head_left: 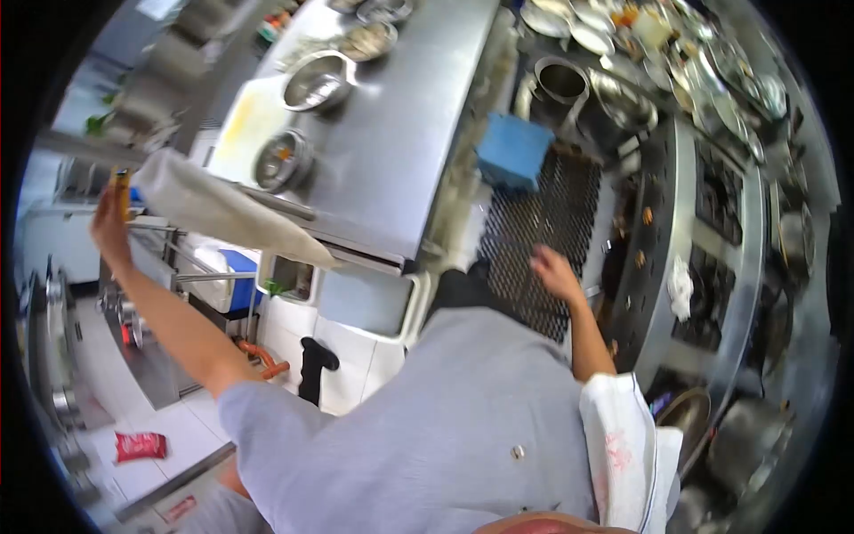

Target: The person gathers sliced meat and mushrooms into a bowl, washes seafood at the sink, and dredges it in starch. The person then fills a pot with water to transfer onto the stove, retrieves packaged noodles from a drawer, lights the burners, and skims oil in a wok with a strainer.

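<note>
My left hand (pixel 110 227) reaches far out to the left, its fingers closed around a small yellow item (pixel 123 191) whose kind I cannot make out. Close beside that hand, a long beige cloth (pixel 227 214) stretches along the end of the steel counter. Lower down on the right, my right hand (pixel 557 272) hangs over the dark perforated floor mat (pixel 543 222). Its fingers are loosely bent and slightly blurred, with nothing visible in them. A white cloth (pixel 623 445) with red marks is draped by my right upper arm.
Metal bowls (pixel 318 82) stand on the steel counter (pixel 409 116). A blue box-like item (pixel 514 151) sits ahead near a deep pot (pixel 562 80). The stove (pixel 703 267) runs along my right. A red packet (pixel 140 447) lies at lower left; another person's sleeve (pixel 209 512) shows there.
</note>
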Demonstrator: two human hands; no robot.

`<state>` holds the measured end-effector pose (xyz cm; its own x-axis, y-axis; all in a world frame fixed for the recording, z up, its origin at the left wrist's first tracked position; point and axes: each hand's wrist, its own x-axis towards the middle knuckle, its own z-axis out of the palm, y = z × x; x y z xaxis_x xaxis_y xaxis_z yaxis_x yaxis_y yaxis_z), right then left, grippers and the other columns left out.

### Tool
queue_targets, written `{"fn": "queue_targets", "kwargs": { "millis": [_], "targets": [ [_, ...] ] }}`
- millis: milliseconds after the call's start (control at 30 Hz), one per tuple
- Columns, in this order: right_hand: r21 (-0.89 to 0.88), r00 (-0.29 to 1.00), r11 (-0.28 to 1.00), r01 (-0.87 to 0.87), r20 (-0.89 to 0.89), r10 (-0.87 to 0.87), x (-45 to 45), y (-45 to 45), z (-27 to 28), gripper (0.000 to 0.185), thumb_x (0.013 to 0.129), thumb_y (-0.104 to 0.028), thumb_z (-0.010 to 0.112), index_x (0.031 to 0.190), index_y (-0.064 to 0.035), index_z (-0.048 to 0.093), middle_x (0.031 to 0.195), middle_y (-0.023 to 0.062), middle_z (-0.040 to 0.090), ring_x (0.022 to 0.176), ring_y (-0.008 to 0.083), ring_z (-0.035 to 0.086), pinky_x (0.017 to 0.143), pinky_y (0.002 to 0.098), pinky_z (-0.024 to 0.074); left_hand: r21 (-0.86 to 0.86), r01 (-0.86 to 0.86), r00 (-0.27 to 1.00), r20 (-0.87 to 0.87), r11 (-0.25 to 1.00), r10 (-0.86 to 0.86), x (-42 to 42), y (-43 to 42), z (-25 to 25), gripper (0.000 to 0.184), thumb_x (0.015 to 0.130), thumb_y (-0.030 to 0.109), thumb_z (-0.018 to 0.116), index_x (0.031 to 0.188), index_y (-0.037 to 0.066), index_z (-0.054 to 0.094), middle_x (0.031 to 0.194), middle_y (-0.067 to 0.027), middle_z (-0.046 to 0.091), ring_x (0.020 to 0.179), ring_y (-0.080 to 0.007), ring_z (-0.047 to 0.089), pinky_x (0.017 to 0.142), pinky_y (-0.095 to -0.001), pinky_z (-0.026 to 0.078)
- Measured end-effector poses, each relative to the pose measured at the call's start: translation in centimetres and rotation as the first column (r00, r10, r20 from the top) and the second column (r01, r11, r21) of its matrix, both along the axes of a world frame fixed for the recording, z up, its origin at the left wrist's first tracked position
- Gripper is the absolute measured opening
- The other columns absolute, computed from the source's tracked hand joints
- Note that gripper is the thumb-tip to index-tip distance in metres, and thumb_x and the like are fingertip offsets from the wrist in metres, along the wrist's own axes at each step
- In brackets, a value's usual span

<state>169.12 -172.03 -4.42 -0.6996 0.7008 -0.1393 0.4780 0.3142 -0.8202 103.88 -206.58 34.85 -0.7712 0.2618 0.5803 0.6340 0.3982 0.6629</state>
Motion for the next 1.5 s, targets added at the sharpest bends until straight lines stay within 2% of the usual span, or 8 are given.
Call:
{"fn": "queue_targets", "kwargs": {
  "millis": [133,567,800,967,1100,1133,1300,1500],
  "targets": [
    [-0.169,0.982,0.976,0.136,0.152,-0.110,-1.8,3.1,-1.0,0.040,0.084,-0.025,0.058,0.115,0.0005,0.054,0.090,0.0193,0.065,0.083,0.0315,0.064,0.072,0.0391,0.0484,0.147,0.098,0.959,0.251,0.984,-0.133,-4.6,3.2,-0.3,0.035,0.086,0.018,0.054,0.113,-0.003,0.059,0.106,-0.0103,0.061,0.095,-0.0185,0.057,0.084,-0.0307,0.047],
    [-0.520,0.923,0.833,0.190,0.384,0.028,-17.7,2.6,-31.5,0.033,0.073,-0.027,0.062,0.094,-0.0010,0.063,0.094,0.0203,0.064,0.092,0.0341,0.060,0.080,0.0404,0.0477,-0.381,-0.437,0.897,-0.123,0.815,0.424,16.7,2.4,-14.6,0.036,0.086,0.028,0.054,0.105,-0.002,0.059,0.090,-0.0079,0.058,0.079,-0.0186,0.055,0.075,-0.0323,0.048],
    [-0.528,0.920,0.754,0.391,0.228,-0.318,-33.0,3.7,-38.6,0.049,0.076,-0.028,0.062,0.116,-0.0018,0.051,0.113,0.0254,0.055,0.105,0.0354,0.054,0.088,0.0403,0.0437,-0.487,-0.709,0.641,-0.143,0.510,0.754,22.5,-4.9,-18.2,0.037,0.086,0.033,0.053,0.100,-0.001,0.059,0.082,-0.0067,0.056,0.072,-0.0187,0.053,0.071,-0.0327,0.048],
    [-0.607,0.953,0.735,0.302,0.187,-0.237,-39.3,3.5,-42.5,0.067,0.076,-0.022,0.062,0.131,0.0015,0.032,0.118,0.0275,0.050,0.111,0.0389,0.050,0.091,0.0418,0.0421,-0.410,-0.817,0.445,0.001,0.406,0.896,26.1,-9.0,-20.0,0.040,0.087,0.037,0.053,0.096,-0.001,0.059,0.076,-0.0058,0.055,0.067,-0.0187,0.051,0.069,-0.0329,0.047],
    [-0.677,0.951,0.669,0.307,0.233,-0.202,-37.0,2.9,-42.1,0.072,0.080,-0.027,0.061,0.136,0.0011,0.024,0.126,0.0249,0.044,0.115,0.0345,0.047,0.093,0.0430,0.0399,-0.622,-0.724,0.403,-0.028,0.299,0.915,31.1,-9.1,-22.1,0.042,0.088,0.044,0.049,0.097,0.003,0.049,0.071,-0.0035,0.046,0.061,-0.0168,0.043,0.057,-0.0326,0.041],
    [-0.677,0.953,0.671,0.301,0.233,-0.192,-35.1,3.4,-41.1,0.072,0.080,-0.027,0.061,0.136,0.0011,0.024,0.126,0.0249,0.044,0.115,0.0345,0.047,0.093,0.0430,0.0399,-0.605,-0.766,0.224,0.064,0.216,0.973,32.4,-5.3,-23.3,0.044,0.088,0.045,0.048,0.102,0.004,0.048,0.075,-0.0049,0.048,0.063,-0.0171,0.045,0.055,-0.0323,0.041],
    [-0.967,0.945,0.254,-0.005,-0.088,-0.316,-27.4,4.2,-41.5,0.083,0.067,-0.044,0.077,0.124,0.0038,0.038,0.119,0.0204,0.053,0.111,0.0293,0.051,0.091,0.0360,0.0426,-0.831,-0.509,0.255,0.106,0.227,0.961,34.3,-12.7,-25.6,0.041,0.089,0.041,0.051,0.112,0.007,0.047,0.083,-0.0064,0.053,0.068,-0.0146,0.050,0.054,-0.0291,0.040],
    [-0.770,0.925,0.520,0.369,0.252,-0.283,-30.5,6.0,-37.8,0.083,0.067,-0.046,0.076,0.122,0.0042,0.040,0.124,0.0202,0.050,0.113,0.0285,0.050,0.092,0.0355,0.0415,-0.874,-0.159,0.289,0.403,0.459,0.868,37.4,-8.0,-30.6,0.032,0.093,0.037,0.047,0.103,0.007,0.049,0.080,-0.0046,0.057,0.065,-0.0124,0.055,0.057,-0.0261,0.042]
  ]
}}
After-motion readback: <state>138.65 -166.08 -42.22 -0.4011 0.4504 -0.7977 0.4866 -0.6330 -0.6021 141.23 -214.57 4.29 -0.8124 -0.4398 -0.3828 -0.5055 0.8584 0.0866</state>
